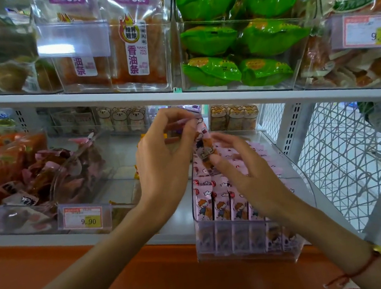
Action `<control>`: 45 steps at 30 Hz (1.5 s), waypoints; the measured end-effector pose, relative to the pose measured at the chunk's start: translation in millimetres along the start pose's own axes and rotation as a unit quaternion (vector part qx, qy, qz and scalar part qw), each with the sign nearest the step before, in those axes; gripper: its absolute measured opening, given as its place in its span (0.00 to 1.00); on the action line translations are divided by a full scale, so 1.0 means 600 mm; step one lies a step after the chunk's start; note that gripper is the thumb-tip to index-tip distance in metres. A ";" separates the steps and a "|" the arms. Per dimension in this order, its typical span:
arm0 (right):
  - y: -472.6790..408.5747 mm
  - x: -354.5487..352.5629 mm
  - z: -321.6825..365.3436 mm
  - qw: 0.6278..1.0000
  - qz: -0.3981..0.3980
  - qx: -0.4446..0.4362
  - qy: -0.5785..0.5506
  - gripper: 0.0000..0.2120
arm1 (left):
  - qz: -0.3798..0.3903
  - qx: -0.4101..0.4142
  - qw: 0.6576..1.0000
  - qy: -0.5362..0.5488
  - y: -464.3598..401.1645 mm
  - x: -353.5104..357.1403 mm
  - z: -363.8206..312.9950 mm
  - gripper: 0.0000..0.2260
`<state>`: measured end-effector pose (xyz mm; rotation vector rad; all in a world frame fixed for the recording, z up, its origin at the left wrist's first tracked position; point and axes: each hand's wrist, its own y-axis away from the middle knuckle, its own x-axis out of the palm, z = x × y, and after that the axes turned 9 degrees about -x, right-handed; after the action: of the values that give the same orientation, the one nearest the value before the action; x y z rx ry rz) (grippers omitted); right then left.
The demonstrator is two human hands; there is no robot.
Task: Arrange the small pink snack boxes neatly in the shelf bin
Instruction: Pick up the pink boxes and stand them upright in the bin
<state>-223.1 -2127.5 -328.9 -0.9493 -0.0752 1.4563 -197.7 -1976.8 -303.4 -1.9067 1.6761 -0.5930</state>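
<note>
Pink snack boxes (220, 204) stand upright in tidy rows inside a clear plastic bin (245, 246) at the lower centre of the frame, its front wall hanging over the edge of the lower shelf (132, 228). Above the bin's back half, one more pink box (205, 146) is held up on end, long axis running top to bottom. The left hand (161, 153) pinches its top edge with fingertips closed; the right hand (240, 159) touches its lower end with the thumb, other fingers spread loose over the rows. The open slot seems to lie straight below, so the coming move is probably a short drop down, with the right hand nearer to guide it.
</note>
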 end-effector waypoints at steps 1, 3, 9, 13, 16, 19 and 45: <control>0.000 0.003 0.011 0.999 -0.007 -0.018 -0.026 0.23 | 0.002 -0.004 1.000 0.018 0.006 0.000 -0.004 0.08; -0.002 0.010 0.024 0.998 -0.021 -0.041 -0.051 0.21 | 0.018 -0.021 0.998 0.053 0.017 -0.001 -0.006 0.06; -0.005 0.006 -0.002 0.971 -0.056 0.132 -0.189 0.20 | 0.093 -0.102 0.990 -0.012 0.024 -0.016 0.030 0.15; -0.002 -0.001 -0.025 0.946 -0.076 0.201 -0.243 0.20 | 0.142 -0.111 0.980 -0.085 0.039 -0.014 0.042 0.15; -0.003 0.000 -0.021 0.941 -0.086 0.199 -0.259 0.21 | 0.164 -0.077 0.976 -0.119 0.048 -0.007 0.041 0.17; -0.001 0.005 -0.015 0.942 -0.102 0.181 -0.264 0.21 | 0.166 -0.037 0.975 -0.143 0.053 -0.005 0.043 0.19; -0.002 -0.013 0.010 0.961 -0.115 0.127 -0.217 0.18 | 0.237 -0.206 0.948 0.051 0.033 -0.006 0.021 0.08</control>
<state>-226.8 -2131.2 -320.4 -0.3872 -0.3033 1.3949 -205.0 -1973.5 -325.9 -1.6458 2.3704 -0.1566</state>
